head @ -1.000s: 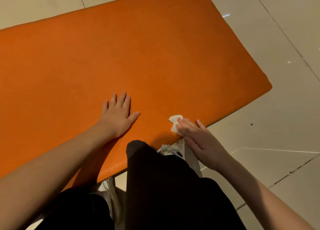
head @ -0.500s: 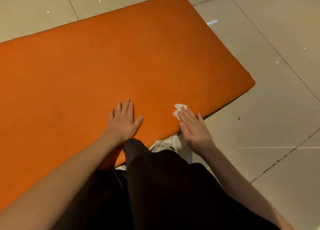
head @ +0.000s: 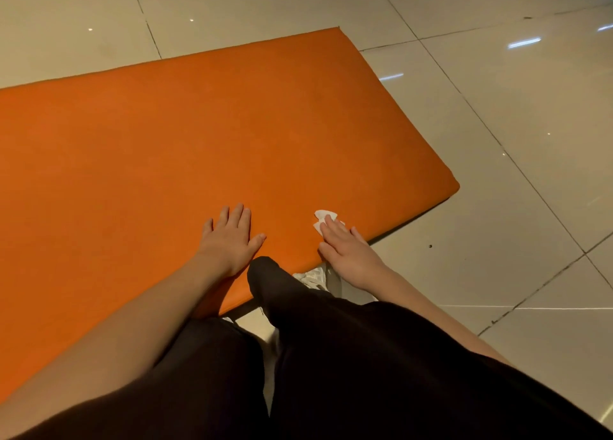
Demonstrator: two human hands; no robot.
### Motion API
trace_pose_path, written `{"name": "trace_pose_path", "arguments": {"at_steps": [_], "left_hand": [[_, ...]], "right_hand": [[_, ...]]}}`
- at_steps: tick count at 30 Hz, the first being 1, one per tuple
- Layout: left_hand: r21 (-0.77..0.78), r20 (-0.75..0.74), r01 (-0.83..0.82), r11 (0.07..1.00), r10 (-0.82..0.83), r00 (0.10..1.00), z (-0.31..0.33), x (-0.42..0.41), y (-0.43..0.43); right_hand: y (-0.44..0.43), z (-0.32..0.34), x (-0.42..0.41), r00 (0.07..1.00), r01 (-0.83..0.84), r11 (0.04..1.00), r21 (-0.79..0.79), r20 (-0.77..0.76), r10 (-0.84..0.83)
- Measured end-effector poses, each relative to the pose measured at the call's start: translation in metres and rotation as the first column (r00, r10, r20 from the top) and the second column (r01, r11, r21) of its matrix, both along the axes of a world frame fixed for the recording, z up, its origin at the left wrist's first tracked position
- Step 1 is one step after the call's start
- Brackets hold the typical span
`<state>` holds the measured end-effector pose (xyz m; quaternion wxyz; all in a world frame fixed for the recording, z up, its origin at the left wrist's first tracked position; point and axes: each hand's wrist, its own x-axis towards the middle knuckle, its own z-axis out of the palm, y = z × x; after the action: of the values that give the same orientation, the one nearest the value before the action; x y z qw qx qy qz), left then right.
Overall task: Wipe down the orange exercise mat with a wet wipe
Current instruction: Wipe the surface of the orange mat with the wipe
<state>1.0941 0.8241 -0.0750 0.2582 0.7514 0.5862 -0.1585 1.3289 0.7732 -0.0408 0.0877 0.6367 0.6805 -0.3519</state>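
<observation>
The orange exercise mat (head: 205,134) lies flat on the tiled floor and fills the left and middle of the view. My left hand (head: 229,240) rests flat on the mat near its front edge, fingers straight and together. My right hand (head: 348,252) presses a small white wet wipe (head: 321,219) onto the mat with straight fingers, close to the front edge and to the right of my left hand. Most of the wipe is hidden under the fingers; only its far end shows.
Glossy beige floor tiles (head: 497,141) with dark grout lines surround the mat at the back and right. My knees in black trousers (head: 331,356) and a white shoe (head: 313,277) sit at the mat's front edge. The mat's right corner (head: 454,184) is near.
The view has pulled back and tilted, so more floor shows beyond the mat. My right hand with the wipe has slid a little farther onto the mat. My left hand stays flat.
</observation>
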Motion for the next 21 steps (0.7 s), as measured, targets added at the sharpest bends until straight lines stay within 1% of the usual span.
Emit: {"name": "trace_pose_path", "arguments": {"at_steps": [2, 3, 4, 6, 8, 9, 13, 15, 18, 20, 21], "left_hand": [[0.006, -0.001, -0.007, 1.000, 0.007, 1.000, 0.000, 0.000, -0.001], [0.011, 0.000, -0.014, 1.000, 0.014, 1.000, 0.000, 0.000, -0.001], [0.015, 0.003, -0.019, 1.000, 0.019, 1.000, -0.001, 0.001, -0.001], [0.024, 0.008, -0.021, 0.999, 0.021, 1.000, -0.003, 0.002, -0.003], [0.025, 0.024, -0.027, 0.999, 0.026, 0.999, -0.005, 0.003, 0.000], [0.024, 0.034, -0.032, 0.999, 0.032, 0.999, -0.006, 0.004, 0.005], [0.035, 0.051, -0.065, 0.997, 0.063, 0.997, -0.017, 0.011, 0.030], [0.062, 0.055, -0.088, 0.994, 0.085, 0.995, -0.024, 0.014, 0.031], [0.108, 0.090, -0.116, 0.987, 0.107, 0.990, -0.030, 0.014, 0.022], [0.116, 0.097, -0.123, 0.986, 0.113, 0.989, -0.031, 0.013, 0.020], [0.118, 0.095, -0.125, 0.985, 0.114, 0.989, -0.031, 0.013, 0.021]], "right_hand": [[-0.002, 0.004, 0.008, 0.994, -0.107, 0.994, 0.011, 0.003, 0.107], [0.003, 0.006, 0.014, 0.991, -0.134, 0.991, 0.019, 0.023, 0.134], [0.011, 0.006, 0.021, 0.990, -0.136, 0.991, 0.019, 0.050, 0.135], [0.030, 0.005, 0.028, 0.992, -0.073, 0.997, -0.004, 0.099, 0.073], [0.044, 0.002, 0.026, 0.994, -0.031, 0.999, -0.030, 0.100, 0.034], [0.047, 0.002, 0.023, 0.995, -0.050, 0.998, -0.041, 0.087, 0.053], [0.037, 0.005, 0.021, 0.968, -0.248, 0.966, -0.077, 0.017, 0.250], [0.043, 0.003, 0.029, 0.957, -0.285, 0.956, -0.073, 0.037, 0.288], [0.064, -0.011, 0.027, 0.966, -0.222, 0.975, -0.022, 0.134, 0.223], [0.075, -0.018, 0.017, 0.980, -0.155, 0.988, 0.003, 0.126, 0.153], [0.076, -0.020, 0.013, 0.983, -0.152, 0.988, -0.002, 0.099, 0.152]]}}
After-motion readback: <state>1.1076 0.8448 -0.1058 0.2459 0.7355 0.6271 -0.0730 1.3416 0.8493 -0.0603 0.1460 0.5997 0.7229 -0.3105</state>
